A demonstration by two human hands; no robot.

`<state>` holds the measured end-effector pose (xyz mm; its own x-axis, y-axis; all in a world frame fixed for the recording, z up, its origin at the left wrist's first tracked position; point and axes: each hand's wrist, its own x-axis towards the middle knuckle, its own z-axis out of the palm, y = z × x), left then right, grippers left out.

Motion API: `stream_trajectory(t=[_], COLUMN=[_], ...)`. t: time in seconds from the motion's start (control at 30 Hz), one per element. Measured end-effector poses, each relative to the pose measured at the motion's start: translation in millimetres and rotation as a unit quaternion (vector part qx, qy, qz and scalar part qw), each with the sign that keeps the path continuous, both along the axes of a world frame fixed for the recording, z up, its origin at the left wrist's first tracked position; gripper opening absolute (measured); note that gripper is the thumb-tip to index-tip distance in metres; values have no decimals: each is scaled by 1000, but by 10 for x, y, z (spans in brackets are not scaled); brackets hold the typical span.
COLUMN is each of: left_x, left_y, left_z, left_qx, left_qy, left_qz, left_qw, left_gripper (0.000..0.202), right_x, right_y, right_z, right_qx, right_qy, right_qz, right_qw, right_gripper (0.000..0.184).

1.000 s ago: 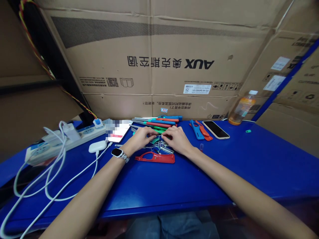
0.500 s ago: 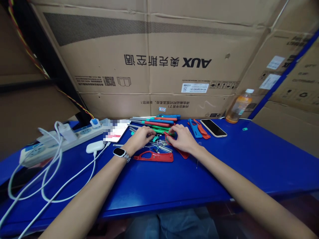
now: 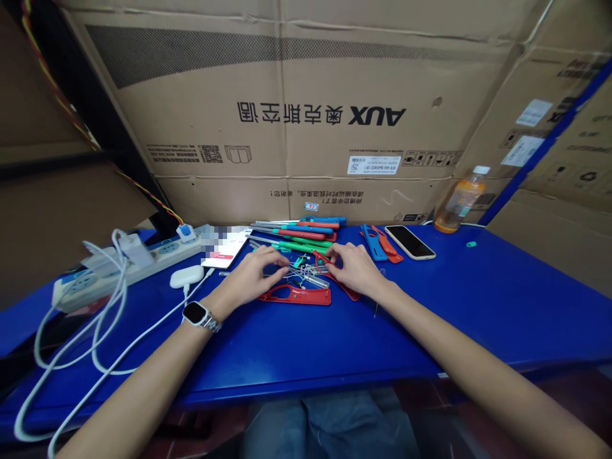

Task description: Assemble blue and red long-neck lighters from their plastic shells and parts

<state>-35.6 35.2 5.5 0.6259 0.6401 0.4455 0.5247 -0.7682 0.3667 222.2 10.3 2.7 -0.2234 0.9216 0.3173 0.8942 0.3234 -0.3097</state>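
My left hand (image 3: 253, 275), with a watch on its wrist, reaches over the small parts, thumb and forefinger apart with nothing plainly held between them. My right hand (image 3: 356, 271) is closed on a red plastic half-shell (image 3: 351, 292), which looks like part of a long lighter handle. Another red half-shell (image 3: 303, 296) lies flat in front of the parts. Between my hands are thin wires, small green pieces and a clear lighter tank (image 3: 316, 282). Behind my fingers lie several long stick lighters, among them a green one (image 3: 306, 246) and a red one (image 3: 299, 234).
Blue and orange shells (image 3: 373, 243) lie right of the pile, beside a phone (image 3: 410, 243). A drink bottle (image 3: 459, 201) stands at the back right. At left are a power strip (image 3: 160, 258), white cables (image 3: 122, 299) and a bright-screened device (image 3: 229, 248). Cardboard (image 3: 306, 83) walls the back.
My left hand has drawn back to the left and toward me, its thumb and forefinger parting. The right hand stays nearly in place with the red shell.
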Motion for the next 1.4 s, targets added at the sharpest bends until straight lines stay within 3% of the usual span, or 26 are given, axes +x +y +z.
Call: stream_trajectory(t=[0.2,0.3,0.43,0.57,0.7,0.8,0.93,1.07,1.3,1.4], left_x=[75,117,129,101,-50,-208,-325,-311,-253,-247], left_y=[-132,-173,-231,-236,-180,-126,-96,-125,-163,-169], left_z=[-34,45,129,143,187,244,285,289,279,274], left_qx=[7,81,170,143,79,55,37,36,41,40], left_qy=[2,-19,18,36,-63,-130,-148,-152,-137,-135], left_qz=[-9,3,-19,-31,-3,49,71,73,46,40], left_qw=[1000,997,985,989,995,989,986,985,989,989], left_gripper=[20,33,53,46,28,23,24,26,27,27], right_x=[-11,-45,-208,-387,-370,-275,-255,-344,-347,-326], right_y=[49,20,-61,-83,-64,-117,-281,-358,-282,-303], right_z=[5,74,157,162,133,116,84,21,-30,-28], right_qx=[7,13,-38,-82,-56,-27,-32,-36,-46,-45], right_qy=[126,201,284,361,412,337,140,14,23,23], right_qz=[20,59,129,147,114,97,169,184,164,190], right_qw=[992,978,949,917,902,936,975,982,985,981], right_gripper=[13,10,11,13,20,17,13,36,21,14])
